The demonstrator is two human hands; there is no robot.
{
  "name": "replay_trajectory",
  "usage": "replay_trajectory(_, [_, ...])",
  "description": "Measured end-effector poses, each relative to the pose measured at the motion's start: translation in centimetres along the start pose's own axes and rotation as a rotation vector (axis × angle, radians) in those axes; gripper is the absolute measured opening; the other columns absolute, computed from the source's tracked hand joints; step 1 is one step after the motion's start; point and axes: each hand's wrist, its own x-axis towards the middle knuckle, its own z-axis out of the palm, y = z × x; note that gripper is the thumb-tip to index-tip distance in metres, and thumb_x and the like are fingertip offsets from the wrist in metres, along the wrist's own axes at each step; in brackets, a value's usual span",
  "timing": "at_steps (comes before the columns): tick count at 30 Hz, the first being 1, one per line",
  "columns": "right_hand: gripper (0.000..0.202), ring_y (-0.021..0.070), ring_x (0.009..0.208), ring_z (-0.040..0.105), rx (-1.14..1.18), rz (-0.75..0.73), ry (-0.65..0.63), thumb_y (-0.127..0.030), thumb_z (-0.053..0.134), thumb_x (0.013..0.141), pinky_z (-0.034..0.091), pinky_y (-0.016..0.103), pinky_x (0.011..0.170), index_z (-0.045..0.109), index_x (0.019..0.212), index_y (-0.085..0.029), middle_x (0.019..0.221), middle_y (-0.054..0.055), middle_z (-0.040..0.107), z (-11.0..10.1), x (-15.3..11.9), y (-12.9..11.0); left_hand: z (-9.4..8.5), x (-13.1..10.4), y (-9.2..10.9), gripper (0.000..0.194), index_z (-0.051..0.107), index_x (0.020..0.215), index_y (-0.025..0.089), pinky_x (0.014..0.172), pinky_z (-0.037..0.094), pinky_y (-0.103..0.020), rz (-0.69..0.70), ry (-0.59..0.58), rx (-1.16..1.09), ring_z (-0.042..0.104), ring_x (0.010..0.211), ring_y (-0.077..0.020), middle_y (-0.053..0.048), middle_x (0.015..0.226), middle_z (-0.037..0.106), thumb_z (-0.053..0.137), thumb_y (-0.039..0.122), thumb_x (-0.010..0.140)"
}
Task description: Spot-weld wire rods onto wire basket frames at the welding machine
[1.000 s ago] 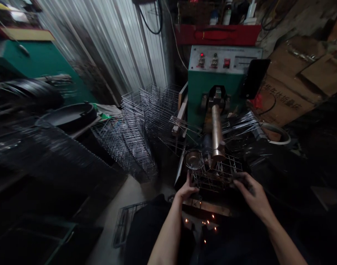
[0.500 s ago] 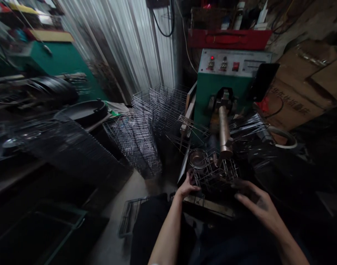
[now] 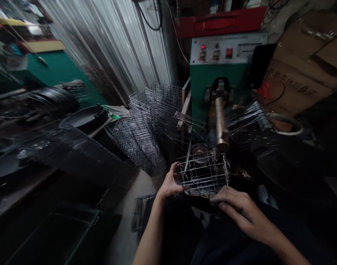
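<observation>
A small wire rack [image 3: 204, 175] of crossed metal rods lies in front of a green machine [image 3: 220, 70], under its copper-coloured cylinder [image 3: 220, 123]. At the rack's left end, my left hand [image 3: 171, 182] grips the edge between thumb and fingers. My right hand [image 3: 237, 206] is at the rack's near right corner, its thumb and fingers drawn together; what they pinch, if anything, is too small to make out. A round metal cup [image 3: 200, 152] shows behind the rack.
Stacked wire racks [image 3: 142, 129] stand left of the machine. A cardboard box [image 3: 301, 62] leans at the right, near a white-rimmed round container [image 3: 286, 124]. Another wire rack [image 3: 139, 211] lies low beside my left forearm.
The wire rack has been lifted and tilted, so its grid now shows more clearly. My right hand has moved left to its near corner, and its fingers have closed. The view has shifted slightly.
</observation>
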Motion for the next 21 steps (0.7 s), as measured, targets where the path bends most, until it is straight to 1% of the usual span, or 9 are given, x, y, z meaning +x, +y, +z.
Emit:
replay_trajectory(3, [0.024,0.0216,0.102,0.065,-0.016,0.003,-0.034,-0.026,0.049,0.102,0.054,0.035,0.092,0.067,0.118,-0.03,0.105,0.004,0.07,-0.3,-0.3,-0.7,-0.6,0.1,-1.3,0.102,0.034,0.138,0.027,0.102,0.05,-0.048,-0.022,-0.032,-0.019,0.06,0.117,-0.0287,-0.011,0.137,0.051,0.087,0.024,0.051])
replay_trajectory(4, [0.024,0.0212,0.101,0.064,-0.021,0.005,-0.043,-0.025,0.049,0.102,0.054,0.034,0.091,0.067,0.118,-0.03,0.104,0.004,0.07,-0.4,-0.4,-0.9,-0.6,0.3,-1.4,0.104,0.034,0.139,0.027,0.102,0.051,-0.048,-0.025,-0.047,-0.018,0.062,0.116,-0.0284,-0.011,0.138,0.051,0.088,0.023,0.05])
replay_trajectory(6, [0.025,0.0201,0.097,0.064,-0.033,-0.003,-0.037,-0.023,0.048,0.103,0.054,0.033,0.088,0.067,0.117,-0.029,0.102,0.004,0.07,-0.2,-0.4,-0.8,-0.1,1.1,-0.8,0.108,0.034,0.142,0.026,0.102,0.051,-0.048,-0.014,-0.099,-0.004,0.063,0.115,-0.0284,-0.012,0.14,0.051,0.089,0.023,0.049])
replay_trajectory(8, [0.025,0.0203,0.095,0.064,-0.082,-0.023,0.011,-0.022,0.047,0.102,0.054,0.032,0.085,0.066,0.117,-0.027,0.101,0.005,0.069,0.2,0.0,-0.3,1.1,2.3,0.5,0.109,0.036,0.143,0.025,0.104,0.05,-0.047,0.039,-0.145,0.04,0.06,0.121,-0.0304,-0.012,0.142,0.051,0.09,0.026,0.048])
replay_trajectory(11, [0.027,0.0222,0.095,0.063,-0.244,-0.071,0.095,-0.019,0.044,0.102,0.053,0.036,0.085,0.065,0.117,-0.024,0.103,0.007,0.07,0.8,0.8,1.5,4.1,4.1,2.3,0.112,0.04,0.143,0.024,0.108,0.048,-0.048,0.123,-0.164,0.156,0.055,0.128,-0.0333,-0.011,0.143,0.052,0.092,0.031,0.044])
replay_trajectory(14, [0.026,0.0228,0.091,0.063,-0.417,-0.08,0.146,-0.017,0.043,0.101,0.052,0.039,0.085,0.065,0.112,-0.023,0.099,0.007,0.07,0.7,1.3,3.9,7.3,5.1,3.1,0.116,0.041,0.144,0.026,0.108,0.048,-0.052,0.133,-0.15,0.263,0.055,0.128,-0.036,-0.01,0.142,0.054,0.092,0.031,0.04])
replay_trajectory(16, [0.024,0.0237,0.093,0.063,-0.527,-0.073,0.158,-0.016,0.045,0.1,0.051,0.04,0.086,0.065,0.112,-0.022,0.099,0.007,0.071,0.6,1.2,5.5,8.9,5.2,3.2,0.116,0.041,0.144,0.027,0.108,0.046,-0.054,0.129,-0.129,0.313,0.054,0.128,-0.0377,-0.009,0.142,0.054,0.091,0.03,0.04])
replay_trajectory(18, [0.026,0.0261,0.101,0.061,-0.653,-0.075,0.157,-0.015,0.049,0.098,0.049,0.042,0.088,0.064,0.119,-0.022,0.106,0.008,0.071,0.5,0.9,6.9,9.9,5.1,3.3,0.116,0.04,0.144,0.029,0.108,0.045,-0.056,0.125,-0.103,0.351,0.053,0.129,-0.0385,-0.009,0.143,0.054,0.091,0.029,0.04])
replay_trajectory(21, [0.036,0.0283,0.108,0.059,-0.808,-0.077,0.143,-0.01,0.051,0.095,0.048,0.044,0.087,0.06,0.127,-0.021,0.118,0.009,0.069,0.7,0.3,8.2,10.7,4.9,3.4,0.118,0.037,0.145,0.027,0.109,0.042,-0.058,0.108,-0.087,0.412,0.054,0.128,-0.0398,-0.011,0.143,0.053,0.09,0.031,0.04])
